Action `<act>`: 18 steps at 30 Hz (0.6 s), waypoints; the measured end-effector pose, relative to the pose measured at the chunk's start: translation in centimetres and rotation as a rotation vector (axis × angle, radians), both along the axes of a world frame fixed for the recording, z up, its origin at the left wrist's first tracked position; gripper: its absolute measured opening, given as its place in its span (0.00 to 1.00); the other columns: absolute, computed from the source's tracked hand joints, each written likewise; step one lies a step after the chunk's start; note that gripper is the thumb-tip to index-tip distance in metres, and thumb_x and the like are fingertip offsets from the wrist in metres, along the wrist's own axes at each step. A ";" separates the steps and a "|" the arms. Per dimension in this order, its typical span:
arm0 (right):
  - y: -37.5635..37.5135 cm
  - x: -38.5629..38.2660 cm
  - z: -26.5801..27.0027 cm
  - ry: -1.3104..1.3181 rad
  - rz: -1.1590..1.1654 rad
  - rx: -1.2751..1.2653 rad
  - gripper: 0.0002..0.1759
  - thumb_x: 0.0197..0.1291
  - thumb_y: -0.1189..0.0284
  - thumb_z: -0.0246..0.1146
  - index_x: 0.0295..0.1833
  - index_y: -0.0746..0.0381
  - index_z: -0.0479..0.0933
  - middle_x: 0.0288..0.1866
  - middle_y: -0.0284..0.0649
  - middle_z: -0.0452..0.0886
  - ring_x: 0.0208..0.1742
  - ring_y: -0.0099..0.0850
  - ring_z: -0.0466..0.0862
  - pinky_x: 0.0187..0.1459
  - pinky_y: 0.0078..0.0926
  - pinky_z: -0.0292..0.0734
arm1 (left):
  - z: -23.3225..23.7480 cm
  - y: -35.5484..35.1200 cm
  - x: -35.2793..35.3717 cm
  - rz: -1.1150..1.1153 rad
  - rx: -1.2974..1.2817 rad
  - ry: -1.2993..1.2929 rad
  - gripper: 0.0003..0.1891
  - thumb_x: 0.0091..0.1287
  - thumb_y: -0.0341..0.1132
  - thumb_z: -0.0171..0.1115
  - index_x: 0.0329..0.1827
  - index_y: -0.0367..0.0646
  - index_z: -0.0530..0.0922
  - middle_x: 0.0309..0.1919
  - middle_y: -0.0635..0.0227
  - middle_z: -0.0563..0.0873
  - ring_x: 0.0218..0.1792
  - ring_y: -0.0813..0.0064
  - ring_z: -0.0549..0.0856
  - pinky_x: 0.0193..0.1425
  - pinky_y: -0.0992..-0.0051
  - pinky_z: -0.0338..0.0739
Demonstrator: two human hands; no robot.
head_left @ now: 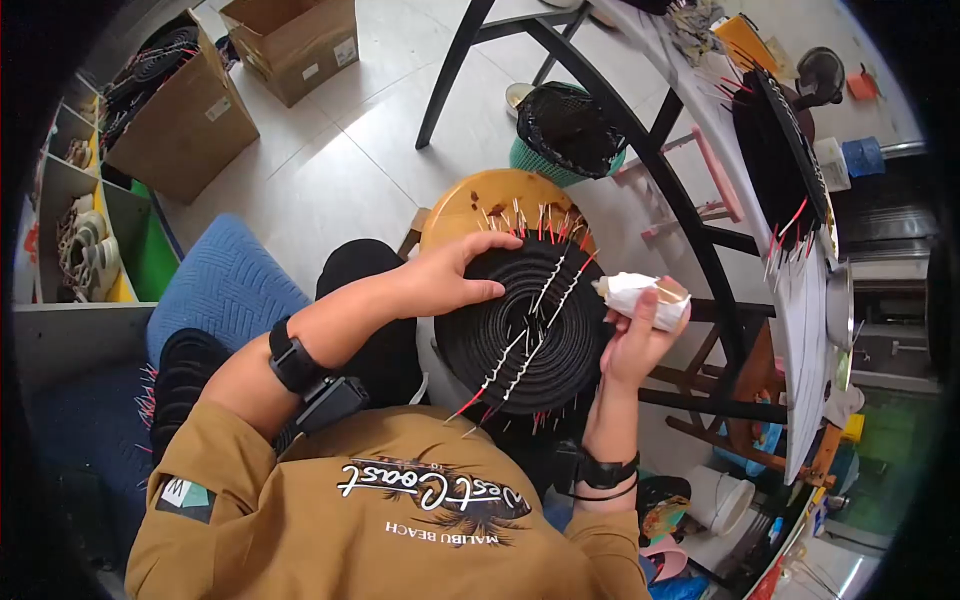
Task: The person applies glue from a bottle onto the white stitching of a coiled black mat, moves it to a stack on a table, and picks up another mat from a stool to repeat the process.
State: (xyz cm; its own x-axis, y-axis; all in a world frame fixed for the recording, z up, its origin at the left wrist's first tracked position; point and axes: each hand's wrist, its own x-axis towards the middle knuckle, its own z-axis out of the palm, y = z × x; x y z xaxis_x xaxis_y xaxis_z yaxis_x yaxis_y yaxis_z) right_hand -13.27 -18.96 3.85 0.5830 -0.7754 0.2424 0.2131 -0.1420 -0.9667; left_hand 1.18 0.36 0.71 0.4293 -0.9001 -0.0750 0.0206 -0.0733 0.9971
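Observation:
A large flat coil of black strip [485, 300] rests on a round wooden stool [480, 190] in front of me, with red and white wire ends sticking out at its top and bottom edges. Two pale twisted cords cross its face diagonally. My left hand [455, 275] lies at the coil's upper left, thumb and fingers apart, holding nothing. At the coil's right side, my right hand [645, 335] grips a white wrapped bundle [640, 298], whose contents are mostly hidden by the wrapping.
Cardboard boxes [185, 125] stand at the upper left, beside a shelf with shoes. A bin with a black bag [570, 130] is behind the stool. A black-legged table [800, 400] at the right holds another black coil [780, 150]. A blue padded seat [225, 285] is on the left.

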 end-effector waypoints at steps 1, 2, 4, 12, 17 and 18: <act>0.0 0.2 -0.2 0.045 0.012 -0.038 0.24 0.61 0.65 0.61 0.56 0.62 0.60 0.37 0.39 0.74 0.25 0.23 0.75 0.21 0.15 0.70 | 0.2 0.1 -0.2 -0.011 0.051 0.065 0.29 0.61 0.26 0.61 0.65 0.40 0.62 0.59 0.65 0.71 0.59 0.77 0.71 0.64 0.77 0.63; 0.1 0.5 -0.3 0.051 0.013 -0.040 0.24 0.61 0.65 0.61 0.56 0.62 0.60 0.37 0.39 0.74 0.25 0.23 0.75 0.21 0.15 0.70 | 0.1 0.1 -0.3 -0.009 0.049 0.071 0.29 0.61 0.26 0.61 0.65 0.40 0.62 0.59 0.65 0.71 0.59 0.77 0.71 0.64 0.77 0.63; 0.3 1.1 -0.7 0.082 0.031 -0.092 0.24 0.61 0.65 0.61 0.56 0.62 0.60 0.39 0.38 0.73 0.29 0.23 0.77 0.23 0.14 0.72 | -0.2 0.1 -0.7 0.021 -0.008 0.107 0.29 0.60 0.26 0.61 0.65 0.40 0.63 0.59 0.65 0.71 0.59 0.78 0.71 0.64 0.77 0.63; 0.4 2.2 -1.0 0.073 0.001 -0.125 0.24 0.59 0.68 0.63 0.55 0.62 0.62 0.35 0.39 0.75 0.22 0.22 0.73 0.18 0.14 0.66 | -0.5 0.3 -1.3 0.070 -0.037 0.080 0.29 0.59 0.24 0.62 0.64 0.40 0.63 0.59 0.66 0.72 0.58 0.78 0.71 0.64 0.77 0.65; 0.4 2.4 -1.0 0.108 0.009 -0.161 0.23 0.59 0.68 0.63 0.55 0.62 0.62 0.38 0.39 0.75 0.26 0.23 0.76 0.19 0.15 0.68 | -0.4 0.4 -1.3 0.064 -0.023 0.113 0.29 0.59 0.23 0.62 0.64 0.40 0.63 0.58 0.66 0.72 0.57 0.78 0.72 0.63 0.78 0.66; 0.4 2.4 -1.0 0.109 0.011 -0.161 0.23 0.59 0.68 0.63 0.55 0.62 0.62 0.38 0.39 0.75 0.26 0.23 0.76 0.19 0.15 0.68 | -0.5 0.3 -1.3 0.066 -0.023 0.110 0.29 0.58 0.22 0.62 0.64 0.40 0.63 0.58 0.66 0.72 0.56 0.79 0.73 0.62 0.78 0.67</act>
State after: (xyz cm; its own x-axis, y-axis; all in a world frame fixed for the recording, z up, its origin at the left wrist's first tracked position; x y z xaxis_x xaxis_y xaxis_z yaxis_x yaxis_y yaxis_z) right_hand -10.90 -18.54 2.81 0.6206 -0.7252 0.2981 0.1111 -0.2950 -0.9490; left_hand -0.11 0.69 0.21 0.4777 -0.8723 -0.1047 0.1341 -0.0454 0.9899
